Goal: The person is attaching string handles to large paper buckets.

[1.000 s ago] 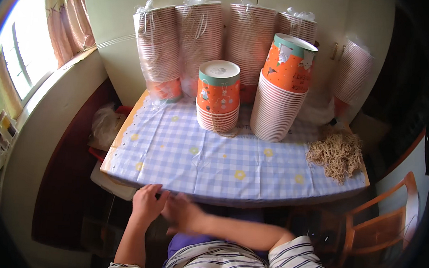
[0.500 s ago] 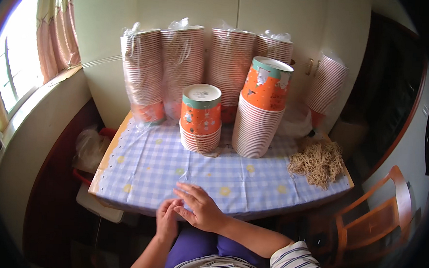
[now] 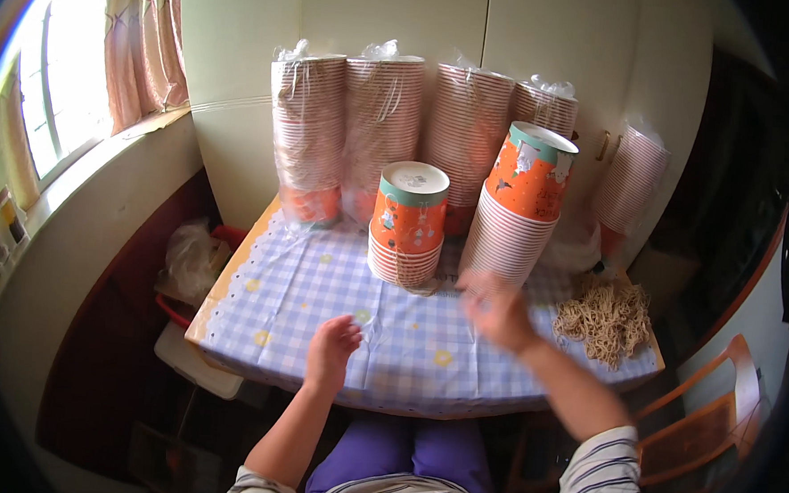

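Note:
My left hand (image 3: 331, 348) is raised over the front edge of the table, its fingers half curled and nothing visible in them. Smeared by motion, my right hand (image 3: 498, 314) reaches over the tablecloth in front of the tall stack of upturned paper cups (image 3: 509, 239), whose orange and green top cup leans slightly right. I cannot tell whether it touches the stack. Left of it stands a shorter upturned stack of the same cups (image 3: 408, 220), with a brown rubber band or cord low around its front. A tangled pile of tan rubber bands or cords (image 3: 605, 320) lies at the table's right.
Several tall cup stacks in clear plastic bags (image 3: 307, 130) line the back of the table, before a pale cabinet (image 3: 389, 14). A blue checked cloth (image 3: 293, 304) covers the table. A wooden chair (image 3: 707, 415) stands at the right, a red bin with a plastic bag (image 3: 193, 263) at the left.
My hands were together at the table's front edge and have parted. The right has moved forward and right toward the tall stack; the left has risen slightly. The whole view has shifted.

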Demonstrator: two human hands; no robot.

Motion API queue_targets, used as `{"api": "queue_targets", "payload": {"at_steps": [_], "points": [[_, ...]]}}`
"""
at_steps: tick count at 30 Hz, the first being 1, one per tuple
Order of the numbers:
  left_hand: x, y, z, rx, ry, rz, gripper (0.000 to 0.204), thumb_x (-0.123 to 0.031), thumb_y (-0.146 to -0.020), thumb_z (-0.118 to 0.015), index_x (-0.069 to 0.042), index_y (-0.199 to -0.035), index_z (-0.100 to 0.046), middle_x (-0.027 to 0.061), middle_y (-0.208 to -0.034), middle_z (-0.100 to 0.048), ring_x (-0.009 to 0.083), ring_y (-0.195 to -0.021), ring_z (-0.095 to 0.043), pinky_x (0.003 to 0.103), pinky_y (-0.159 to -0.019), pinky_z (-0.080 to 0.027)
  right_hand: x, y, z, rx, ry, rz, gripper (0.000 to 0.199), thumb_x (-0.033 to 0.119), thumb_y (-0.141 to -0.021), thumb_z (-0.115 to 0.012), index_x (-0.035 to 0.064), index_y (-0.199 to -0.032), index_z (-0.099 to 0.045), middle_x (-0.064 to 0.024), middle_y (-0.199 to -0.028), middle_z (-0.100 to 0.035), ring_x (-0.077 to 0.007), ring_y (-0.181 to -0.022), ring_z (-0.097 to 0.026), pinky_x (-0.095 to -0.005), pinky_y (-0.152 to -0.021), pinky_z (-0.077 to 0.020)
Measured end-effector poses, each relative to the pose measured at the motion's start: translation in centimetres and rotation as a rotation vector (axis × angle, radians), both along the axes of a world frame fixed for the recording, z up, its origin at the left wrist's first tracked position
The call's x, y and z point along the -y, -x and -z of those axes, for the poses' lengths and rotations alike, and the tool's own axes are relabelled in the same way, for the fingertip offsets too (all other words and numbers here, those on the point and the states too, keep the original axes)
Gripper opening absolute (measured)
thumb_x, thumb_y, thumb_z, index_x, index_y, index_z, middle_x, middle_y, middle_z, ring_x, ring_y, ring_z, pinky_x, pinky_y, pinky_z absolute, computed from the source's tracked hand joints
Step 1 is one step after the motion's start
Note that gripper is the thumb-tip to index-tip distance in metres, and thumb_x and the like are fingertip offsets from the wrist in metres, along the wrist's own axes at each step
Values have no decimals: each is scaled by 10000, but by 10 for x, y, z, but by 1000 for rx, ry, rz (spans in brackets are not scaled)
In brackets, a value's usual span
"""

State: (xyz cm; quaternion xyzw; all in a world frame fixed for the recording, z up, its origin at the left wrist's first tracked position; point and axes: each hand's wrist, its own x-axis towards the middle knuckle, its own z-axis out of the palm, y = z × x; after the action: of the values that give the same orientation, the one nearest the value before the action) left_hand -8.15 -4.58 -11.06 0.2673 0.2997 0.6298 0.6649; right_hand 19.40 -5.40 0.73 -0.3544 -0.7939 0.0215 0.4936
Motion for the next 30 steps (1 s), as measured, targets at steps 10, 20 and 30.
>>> {"api": "queue_targets", "payload": {"at_steps": [10, 20, 30], "points": [[-54, -93, 27, -1322, -1079, -220, 38, -106, -750, -628, -75, -765, -643, 66, -850, -634, 290, -774, -601, 414, -711, -469, -104, -98, -164, 416, -34, 767, 389, 163, -745, -713, 1, -1066, -565, -156, -1075, -552, -348, -988, -574, -427, -845, -475], [-56, -83, 35, -1295, -879, -203, 68, -100, -721, -613, -78, -763, -662, 91, -805, -625, 295, -791, -583, 392, -699, -446, -120, -97, -177, 320, 16, 816, 336, 140, -641, -803, -2, -853, -584, -161, -964, -585, -334, -903, -593, -405, -796, -488], [-53, -85, 27, -1297, -859, -167, 58, -67, -713, -608, -38, -732, -655, 128, -779, -630, 319, -770, -600, 400, -712, -479, -114, -101, -195, 328, -97, 821, 320, 136, -630, -801, 0, -814, -577, -151, -915, -593, -320, -857, -594, -392, -755, -480]]}}
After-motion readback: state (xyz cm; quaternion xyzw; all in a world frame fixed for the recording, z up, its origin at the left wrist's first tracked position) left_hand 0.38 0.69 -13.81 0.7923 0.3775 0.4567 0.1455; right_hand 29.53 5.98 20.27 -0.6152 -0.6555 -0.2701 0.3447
